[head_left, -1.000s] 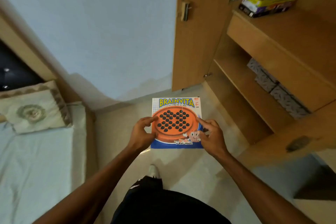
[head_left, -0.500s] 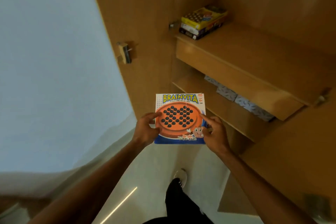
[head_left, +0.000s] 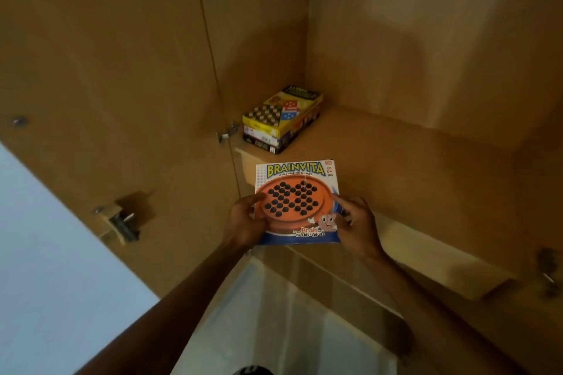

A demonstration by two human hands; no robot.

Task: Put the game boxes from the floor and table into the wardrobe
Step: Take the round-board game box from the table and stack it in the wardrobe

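I hold a flat Brainvita game box (head_left: 297,192), orange board on white and blue, level over the front edge of the wooden wardrobe shelf (head_left: 396,161). My left hand (head_left: 245,221) grips its left edge with the thumb on top. My right hand (head_left: 356,224) grips its right edge the same way. A stack of game boxes (head_left: 281,119), yellow one on top, lies in the shelf's back left corner, a little beyond the held box.
The open wardrobe door (head_left: 106,100) stands at the left with a hinge (head_left: 227,132) and a latch (head_left: 122,224). A lower shelf edge (head_left: 350,280) runs below my hands. Pale floor (head_left: 274,329) shows beneath, a pale wall (head_left: 45,283) at far left.
I have stepped closer and the view has turned into the wardrobe. The Brainvita box, still in both hands, has come up to the shelf's front edge, near the stack.
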